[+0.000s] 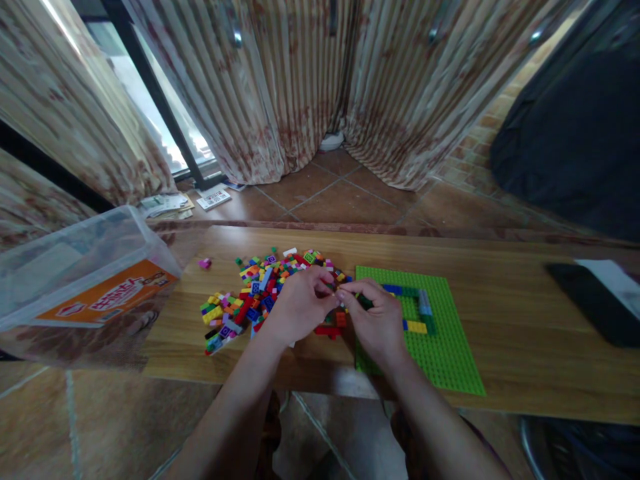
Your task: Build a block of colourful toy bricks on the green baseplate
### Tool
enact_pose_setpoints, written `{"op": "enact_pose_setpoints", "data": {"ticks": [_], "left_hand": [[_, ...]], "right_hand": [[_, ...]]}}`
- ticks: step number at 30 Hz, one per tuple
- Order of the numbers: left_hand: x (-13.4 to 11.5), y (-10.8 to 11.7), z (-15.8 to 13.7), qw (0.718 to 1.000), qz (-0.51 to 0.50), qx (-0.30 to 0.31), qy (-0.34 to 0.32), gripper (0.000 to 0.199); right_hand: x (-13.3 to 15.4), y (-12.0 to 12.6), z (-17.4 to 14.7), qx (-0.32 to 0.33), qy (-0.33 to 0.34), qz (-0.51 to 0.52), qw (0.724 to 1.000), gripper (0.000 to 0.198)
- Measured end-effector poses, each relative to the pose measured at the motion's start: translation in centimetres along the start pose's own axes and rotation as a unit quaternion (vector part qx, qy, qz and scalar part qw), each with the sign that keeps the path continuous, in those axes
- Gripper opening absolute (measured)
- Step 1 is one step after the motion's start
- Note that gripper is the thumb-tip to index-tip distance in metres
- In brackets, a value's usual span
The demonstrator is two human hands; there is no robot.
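Observation:
My left hand (305, 303) and my right hand (377, 320) meet fingertip to fingertip over the right side of a heap of toy building bricks (260, 283). Both are closed in a pinch; whatever small piece lies between the fingertips is too small to name. A dark green brick (365, 302) shows at the fingers of my right hand, and I cannot tell if it is held. Under and beside that hand lies a green baseplate (450, 360), bearing a low outline of blue, green, grey and yellow bricks (416, 326), partly hidden by the hand.
A clear plastic box (120, 247) with an orange label stands at the table's left end. One pink brick (205, 263) lies apart from the heap. At the right of the wooden table (510, 320) are a dark flat object (595, 303) and white paper (613, 277).

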State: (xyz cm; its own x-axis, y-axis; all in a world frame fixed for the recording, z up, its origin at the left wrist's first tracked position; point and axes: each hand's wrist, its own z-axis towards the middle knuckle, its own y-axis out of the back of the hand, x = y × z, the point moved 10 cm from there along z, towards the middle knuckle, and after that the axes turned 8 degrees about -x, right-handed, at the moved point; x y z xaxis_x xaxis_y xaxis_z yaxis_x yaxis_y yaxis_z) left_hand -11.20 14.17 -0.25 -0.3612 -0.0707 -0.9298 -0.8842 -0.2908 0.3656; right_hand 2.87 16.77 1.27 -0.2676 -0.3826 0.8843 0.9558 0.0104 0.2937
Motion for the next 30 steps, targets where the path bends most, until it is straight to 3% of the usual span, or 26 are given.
{"op": "enact_pose_setpoints", "data": {"ticks": [4,8,14,18,25,30], "left_hand": [[-0.3,1.6,0.7,0.999,0.043,-0.019,-0.007,0.006],[-0.8,1.9,0.7,0.989,0.142,0.020,-0.041,0.014],[-1.2,2.7,0.6,0.976,0.204,-0.013,-0.077,0.016],[-1.3,3.9,1.0,0.975,0.198,-0.055,-0.085,0.018],[-1.8,5.4,1.1,0.973,0.185,-0.112,-0.080,0.018],[-1.9,6.2,1.0,0.971,0.184,-0.124,-0.085,0.020]], "right_hand": [[-1.3,0.1,0.3,0.016,-0.033,-0.030,0.999,0.012],[-2.6,-0.2,0.2,0.056,-0.072,-0.043,0.995,0.018],[-3.9,3.0,1.5,-0.017,-0.086,-0.080,0.993,0.024],[-4.3,3.2,1.6,-0.001,-0.054,-0.135,0.989,0.024],[-3.1,0.9,1.3,0.035,0.033,-0.228,0.973,0.028],[-3.1,-0.6,1.1,0.068,0.038,-0.256,0.964,0.027]]}}
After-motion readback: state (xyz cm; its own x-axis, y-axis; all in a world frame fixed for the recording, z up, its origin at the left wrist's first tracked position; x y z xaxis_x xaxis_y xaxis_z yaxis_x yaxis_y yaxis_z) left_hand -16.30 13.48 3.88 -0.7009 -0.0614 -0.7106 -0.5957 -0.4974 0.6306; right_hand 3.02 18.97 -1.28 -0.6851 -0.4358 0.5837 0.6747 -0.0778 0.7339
